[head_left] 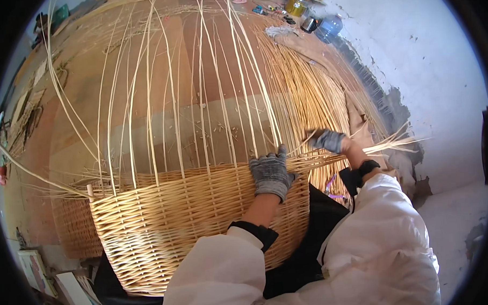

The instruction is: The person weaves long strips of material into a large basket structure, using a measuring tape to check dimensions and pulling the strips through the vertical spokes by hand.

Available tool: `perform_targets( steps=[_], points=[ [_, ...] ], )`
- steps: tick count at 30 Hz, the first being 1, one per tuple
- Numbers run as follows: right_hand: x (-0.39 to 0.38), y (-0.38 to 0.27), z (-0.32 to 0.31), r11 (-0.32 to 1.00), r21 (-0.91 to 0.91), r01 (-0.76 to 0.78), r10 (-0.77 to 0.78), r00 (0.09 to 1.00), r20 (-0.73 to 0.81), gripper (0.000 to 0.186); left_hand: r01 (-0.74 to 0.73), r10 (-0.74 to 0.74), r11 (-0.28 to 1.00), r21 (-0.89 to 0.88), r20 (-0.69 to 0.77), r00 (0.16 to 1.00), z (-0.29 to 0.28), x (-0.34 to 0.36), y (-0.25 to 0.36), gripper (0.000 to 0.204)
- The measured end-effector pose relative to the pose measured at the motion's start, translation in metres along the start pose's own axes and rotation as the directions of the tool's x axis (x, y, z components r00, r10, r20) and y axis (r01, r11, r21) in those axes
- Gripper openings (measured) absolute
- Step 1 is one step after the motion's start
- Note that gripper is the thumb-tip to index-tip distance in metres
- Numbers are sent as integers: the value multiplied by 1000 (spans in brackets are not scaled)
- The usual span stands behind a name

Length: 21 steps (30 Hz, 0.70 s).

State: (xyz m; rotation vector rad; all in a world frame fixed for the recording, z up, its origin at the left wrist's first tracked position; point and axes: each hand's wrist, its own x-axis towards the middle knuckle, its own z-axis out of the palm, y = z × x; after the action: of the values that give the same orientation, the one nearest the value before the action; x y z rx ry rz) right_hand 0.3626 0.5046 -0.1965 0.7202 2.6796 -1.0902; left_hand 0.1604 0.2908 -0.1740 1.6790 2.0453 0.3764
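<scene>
A half-woven wicker basket with pale upright stakes stands in front of me. My left hand, in a grey glove, is closed over its top edge towards the right end, the index finger against a stake. To the right, just above a bundle of loose weaving rods lying along the edge, is my right hand, gloved too and smeared by motion. A thin willow rod runs from the weave up to its bent fingers. The fingertips of the right hand are blurred.
Long peeled rods lie in a thick pile beyond my right hand. Purple-handled cutters rest near the basket's right side. Along the wall stand a large blue water bottle, a kettle and a yellow tin. Boards lean at lower left.
</scene>
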Motion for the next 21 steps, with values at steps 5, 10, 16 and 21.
perform_targets(
  steps=[5,10,16,21],
  points=[
    [13,-55,24,983,-21,-183,183,983,-35,15,-10,9,994,-107,-14,1000,-3,-11,-4,70],
    [-29,-45,19,897,-413,-158,142,987,-71,20,-15,16,994,-112,12,1000,17,-7,14,69],
    [-66,-81,17,970,223,96,-36,965,-260,24,-163,211,968,192,-262,942,44,13,35,79],
    [2,-171,23,785,-474,-399,416,906,-75,54,-100,100,995,30,-16,995,-14,9,7,59]
  ],
)
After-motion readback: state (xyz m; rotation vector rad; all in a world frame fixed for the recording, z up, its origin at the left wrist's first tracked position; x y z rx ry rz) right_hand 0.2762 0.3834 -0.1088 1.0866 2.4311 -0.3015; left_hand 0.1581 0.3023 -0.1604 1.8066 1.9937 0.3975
